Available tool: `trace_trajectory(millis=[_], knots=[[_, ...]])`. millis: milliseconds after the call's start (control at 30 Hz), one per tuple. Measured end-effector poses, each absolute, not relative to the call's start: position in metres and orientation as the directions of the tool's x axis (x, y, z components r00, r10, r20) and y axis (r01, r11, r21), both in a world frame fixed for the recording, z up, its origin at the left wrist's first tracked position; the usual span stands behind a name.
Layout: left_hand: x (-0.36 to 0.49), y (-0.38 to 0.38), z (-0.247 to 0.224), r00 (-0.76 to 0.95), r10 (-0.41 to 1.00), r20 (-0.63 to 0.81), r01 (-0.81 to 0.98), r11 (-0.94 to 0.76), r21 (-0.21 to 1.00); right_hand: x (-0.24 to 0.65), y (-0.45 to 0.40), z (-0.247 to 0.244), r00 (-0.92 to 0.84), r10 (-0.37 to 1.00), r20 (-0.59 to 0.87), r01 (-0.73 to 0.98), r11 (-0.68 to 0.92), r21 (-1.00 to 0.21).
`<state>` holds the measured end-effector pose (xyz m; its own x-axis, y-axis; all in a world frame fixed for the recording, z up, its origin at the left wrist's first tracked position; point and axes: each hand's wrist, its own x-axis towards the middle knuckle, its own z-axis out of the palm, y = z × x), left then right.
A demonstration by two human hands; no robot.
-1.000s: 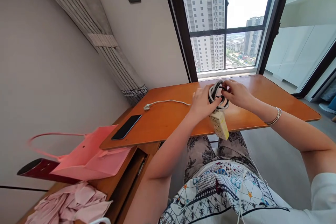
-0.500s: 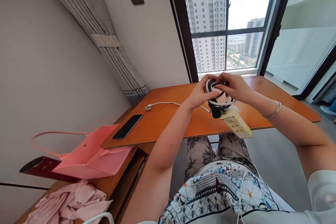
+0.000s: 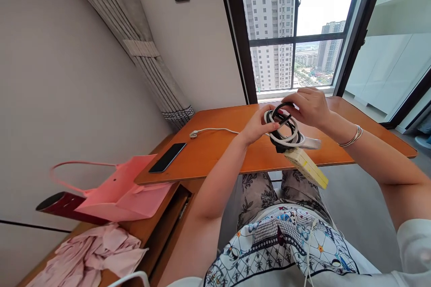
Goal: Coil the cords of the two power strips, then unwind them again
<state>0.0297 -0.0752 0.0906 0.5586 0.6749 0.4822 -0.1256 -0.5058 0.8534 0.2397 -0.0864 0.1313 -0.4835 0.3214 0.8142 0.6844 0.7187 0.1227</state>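
Black and white cables (image 3: 293,136) are looped into a coil above the wooden table (image 3: 215,154). My left hand (image 3: 258,126) grips the coil's left side, thumb across the loops. At the top, my right hand (image 3: 308,106) pinches a black strand between thumb and fingers. A yellowish power strip (image 3: 308,168) hangs below the coil, tilted past the table's front edge. Beside it, a white connector (image 3: 311,143) sticks out to the right. One white cable runs left along the table to a white plug (image 3: 194,134).
A dark phone (image 3: 167,158) lies on the table's left end. Left of the table are a pink bag (image 3: 124,193), a dark red cylinder (image 3: 69,205) and a crumpled pink cloth (image 3: 90,251). Behind stand a window (image 3: 296,40) and a gathered curtain (image 3: 151,63).
My right hand has risen and moved right, drawing a black strand up from the coil. The power strip has turned and dropped slightly, and a white connector now shows beside it.
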Motion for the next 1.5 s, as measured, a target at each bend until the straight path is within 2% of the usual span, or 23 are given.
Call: trace_trajectory(millis=[100,267,467,600,767,900,1000,1067,1133,1200,1267,1300,1367,1500], knots=[[0.031,-0.077,0.092,0.633,0.650,0.421,-0.151,-0.429,0.890,0.247,-0.081,0.145,-0.571,0.380,0.727,0.686,0.707,0.170],[0.031,-0.081,0.096,0.771,0.579,0.265,-0.107,-0.292,0.950,0.252,-0.078,0.167,-0.639,0.420,0.645,0.639,0.757,0.139],[0.035,-0.077,0.099,0.643,0.683,0.347,-0.154,-0.328,0.932,0.251,-0.084,0.188,-0.628,0.418,0.656,0.648,0.747,0.145],[0.041,-0.071,0.095,0.584,0.698,0.414,-0.207,-0.365,0.908,0.251,-0.084,0.193,-0.653,0.419,0.632,0.658,0.727,0.198],[0.044,-0.070,0.094,0.656,0.671,0.345,-0.222,-0.265,0.938,0.250,-0.075,0.190,-0.698,0.396,0.596,0.642,0.715,0.276],[0.039,-0.065,0.081,0.660,0.680,0.320,-0.257,-0.197,0.946,0.244,-0.076,0.188,-0.628,0.401,0.667,0.671,0.714,0.202],[0.027,-0.042,0.055,0.477,0.790,0.385,-0.265,-0.289,0.920,0.242,-0.083,0.194,-0.561,0.393,0.729,0.691,0.707,0.152],[0.012,-0.020,0.034,0.223,0.869,0.442,-0.126,-0.424,0.897,0.244,-0.087,0.199,-0.553,0.388,0.737,0.702,0.694,0.161],[-0.008,0.001,0.015,0.051,0.901,0.432,0.181,-0.433,0.883,0.248,-0.090,0.204,-0.560,0.388,0.732,0.713,0.676,0.187],[-0.030,0.017,-0.002,-0.002,0.923,0.385,0.305,-0.367,0.879,0.253,-0.090,0.207,-0.549,0.386,0.742,0.729,0.655,0.198],[-0.049,0.027,-0.014,-0.021,0.966,0.257,0.665,-0.179,0.725,0.259,-0.088,0.208,-0.515,0.373,0.772,0.749,0.634,0.193],[-0.057,0.030,-0.019,-0.026,0.976,0.216,0.772,-0.118,0.625,0.262,-0.087,0.208,-0.494,0.359,0.792,0.758,0.624,0.189],[-0.070,0.035,-0.027,-0.051,0.982,0.184,0.835,-0.059,0.547,0.267,-0.084,0.208,-0.450,0.314,0.836,0.771,0.609,0.186],[-0.088,0.037,-0.033,-0.080,0.980,0.183,0.851,-0.028,0.524,0.275,-0.082,0.214,-0.364,0.228,0.903,0.790,0.589,0.170]])
